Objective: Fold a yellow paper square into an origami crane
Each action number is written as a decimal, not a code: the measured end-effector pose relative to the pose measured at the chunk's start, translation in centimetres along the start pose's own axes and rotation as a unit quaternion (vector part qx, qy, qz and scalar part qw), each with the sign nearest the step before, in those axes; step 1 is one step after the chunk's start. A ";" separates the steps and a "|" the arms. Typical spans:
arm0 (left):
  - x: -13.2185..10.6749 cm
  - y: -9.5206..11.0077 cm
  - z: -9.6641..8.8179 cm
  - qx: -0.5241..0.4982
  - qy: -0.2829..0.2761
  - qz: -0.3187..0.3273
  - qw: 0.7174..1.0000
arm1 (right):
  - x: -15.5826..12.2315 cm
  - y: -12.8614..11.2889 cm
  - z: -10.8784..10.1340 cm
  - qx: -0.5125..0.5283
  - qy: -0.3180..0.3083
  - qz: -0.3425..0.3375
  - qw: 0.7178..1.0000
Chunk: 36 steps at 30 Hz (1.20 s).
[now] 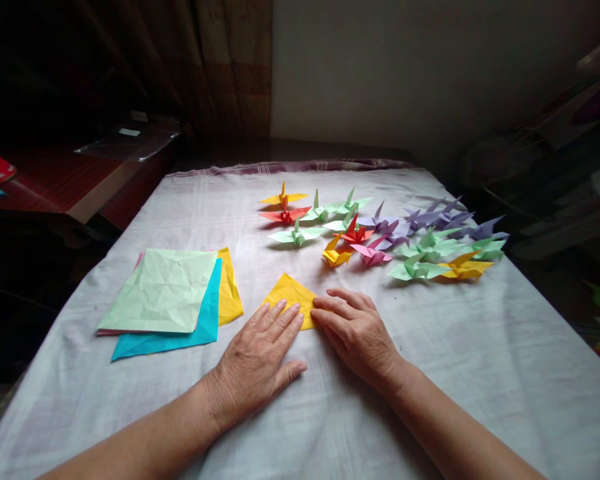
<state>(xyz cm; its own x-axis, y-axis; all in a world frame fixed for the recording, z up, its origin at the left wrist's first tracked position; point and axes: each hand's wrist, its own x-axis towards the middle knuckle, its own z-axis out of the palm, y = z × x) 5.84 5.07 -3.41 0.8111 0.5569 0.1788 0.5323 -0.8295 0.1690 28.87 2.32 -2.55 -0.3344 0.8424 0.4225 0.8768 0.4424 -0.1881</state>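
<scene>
A folded yellow paper (289,291) lies on the white cloth (430,373) in front of me. My left hand (257,357) lies flat with its fingers stretched out, fingertips pressing the paper's near left edge. My right hand (353,330) also rests flat, fingers pointing left onto the paper's right corner. Neither hand grips anything.
A stack of creased paper squares (167,300), pale green over blue, yellow and pink, lies at the left. Several folded paper cranes (380,233) in yellow, red, green, purple and pink stand across the far middle and right. A dark wooden table (70,180) adjoins the left.
</scene>
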 end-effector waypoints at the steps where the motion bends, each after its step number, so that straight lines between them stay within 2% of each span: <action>1: 0.0 0.0 0.0 0.000 -0.002 0.001 1.000 | 0.0 -0.1 -0.1 -0.005 -0.004 -0.006 1.000; 5: 0.0 0.0 0.0 0.001 -0.002 0.000 1.000 | -0.1 -0.9 -0.7 -0.022 -0.022 -0.025 0.999; 13: 0.0 0.0 0.0 0.002 -0.019 0.004 1.000 | -0.8 -2.1 -1.2 -0.063 -0.068 -0.015 0.996; 20: 0.1 0.0 -0.2 0.016 -0.018 0.011 1.000 | -2.6 -1.1 -2.3 -0.068 -0.065 0.009 0.996; 25: -0.1 -0.8 -0.6 0.012 -0.060 0.025 0.998 | -3.8 -0.3 -2.7 -0.087 -0.044 0.026 0.995; 30: -1.6 -2.0 -1.5 0.011 -0.086 0.027 0.996 | -4.0 -0.3 -2.5 -0.087 -0.029 0.029 0.995; 36: -4.5 -2.9 -2.7 0.055 -0.035 0.047 0.997 | -4.5 -0.2 -2.0 -0.080 -0.003 0.033 0.996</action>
<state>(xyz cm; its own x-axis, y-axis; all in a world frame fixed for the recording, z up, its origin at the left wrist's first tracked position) 0.00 5.14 -2.07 0.8715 0.4757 0.1196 0.4736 -0.8795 0.0467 30.94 -2.17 -2.65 -0.2761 0.8704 0.4078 0.9408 0.3315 -0.0707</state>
